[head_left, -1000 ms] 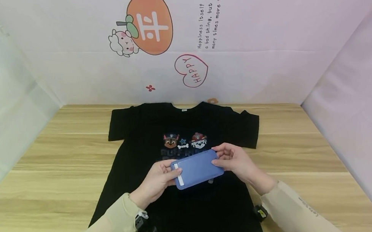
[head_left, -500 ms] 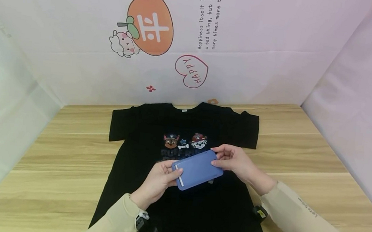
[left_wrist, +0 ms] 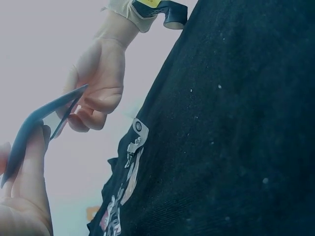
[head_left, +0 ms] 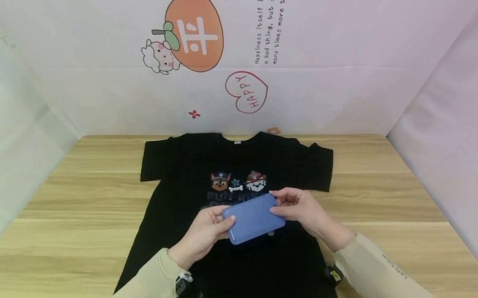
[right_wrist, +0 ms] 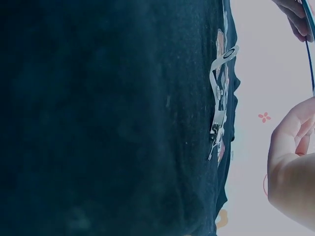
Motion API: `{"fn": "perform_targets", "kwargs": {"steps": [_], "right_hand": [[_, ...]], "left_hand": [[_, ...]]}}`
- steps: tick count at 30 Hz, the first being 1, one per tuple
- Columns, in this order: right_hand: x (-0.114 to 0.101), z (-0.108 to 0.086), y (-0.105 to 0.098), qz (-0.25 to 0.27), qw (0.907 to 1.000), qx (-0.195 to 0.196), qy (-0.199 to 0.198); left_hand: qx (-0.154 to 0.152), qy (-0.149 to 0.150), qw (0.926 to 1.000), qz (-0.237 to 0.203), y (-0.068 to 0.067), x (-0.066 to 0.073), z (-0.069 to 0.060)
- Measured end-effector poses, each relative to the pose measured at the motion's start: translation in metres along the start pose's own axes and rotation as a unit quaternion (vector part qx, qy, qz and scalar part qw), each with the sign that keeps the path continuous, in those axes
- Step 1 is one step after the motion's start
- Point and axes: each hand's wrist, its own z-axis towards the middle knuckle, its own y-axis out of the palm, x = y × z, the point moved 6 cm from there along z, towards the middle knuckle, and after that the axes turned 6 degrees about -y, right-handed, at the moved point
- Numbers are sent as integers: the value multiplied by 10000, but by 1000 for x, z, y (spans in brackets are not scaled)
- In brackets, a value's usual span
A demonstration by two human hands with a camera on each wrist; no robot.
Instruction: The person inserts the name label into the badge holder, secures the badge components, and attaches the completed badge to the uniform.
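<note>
A blue card holder (head_left: 253, 222) is held above the black T-shirt in the head view. My left hand (head_left: 205, 231) pinches its left end, thumb on top and fingers beneath. My right hand (head_left: 302, 211) pinches the opposite end near the upper corner. Only a thin pale line shows at the holder's left end. Seen edge-on in the left wrist view, the holder (left_wrist: 42, 113) is bowed, with a gap between its layers. A badge clip (right_wrist: 216, 98) with a clear snap strap lies on the T-shirt below, mostly hidden by the holder in the head view.
The black T-shirt (head_left: 202, 164) lies spread on the wood-grain table (head_left: 82, 200), its collar toward the back. A printed white cloth (head_left: 327, 70) hangs behind the table. Pale cloth walls stand on both sides.
The white strip at the holder's left end has shrunk to a thin line. The holder's right end and my right hand have shifted slightly left.
</note>
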Motion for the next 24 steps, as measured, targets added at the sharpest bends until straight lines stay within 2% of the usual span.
{"fn": "perform_targets", "kwargs": {"steps": [12, 24], "right_hand": [[4, 0, 2, 195, 9997, 35, 121], [2, 5, 7, -177, 9995, -178, 172]], "left_hand": [[44, -59, 10000, -15, -2, -2, 1], [-58, -185, 9994, -274, -7, -2, 0]]}}
